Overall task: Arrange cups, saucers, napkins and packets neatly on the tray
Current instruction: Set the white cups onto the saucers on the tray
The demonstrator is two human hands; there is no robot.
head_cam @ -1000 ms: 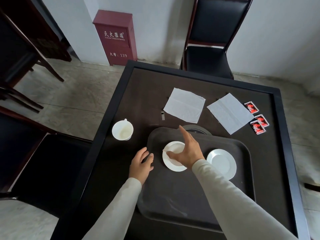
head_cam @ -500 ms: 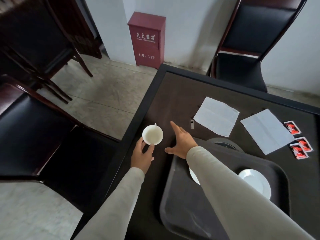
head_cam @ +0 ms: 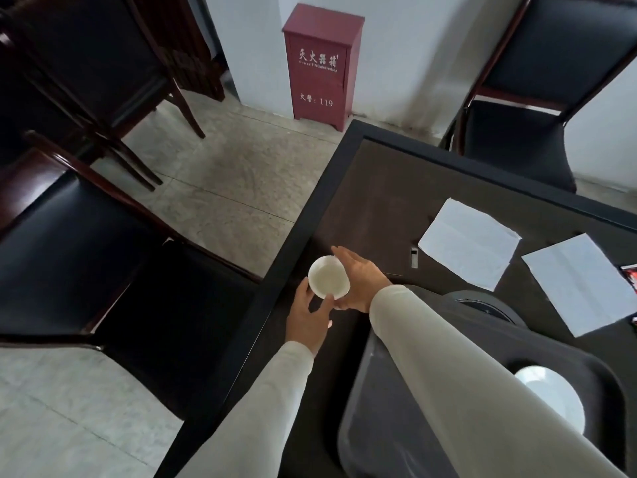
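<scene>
A small white cup (head_cam: 328, 277) sits near the table's left edge, held between both hands. My left hand (head_cam: 308, 317) grips its left and near side. My right hand (head_cam: 362, 284) cradles its right side, fingers stretched along the rim. The dark grey tray (head_cam: 358, 391) lies at the lower right with one white saucer (head_cam: 551, 398) on it; my right arm hides the rest of the tray's middle. Two white napkins (head_cam: 468, 243) (head_cam: 579, 281) lie flat on the table beyond the tray. A red packet (head_cam: 630, 274) shows at the right edge.
The table's raised black rim (head_cam: 275, 288) runs close to the cup. A dark chair (head_cam: 69, 253) stands left of the table, another chair (head_cam: 534, 132) at the far side. A red fire box (head_cam: 322, 63) stands against the wall. A round dark object (head_cam: 482, 305) sits behind the tray.
My right hand left the saucer on the tray and crossed left to the cup. My left hand closed on the cup too. The view swung left.
</scene>
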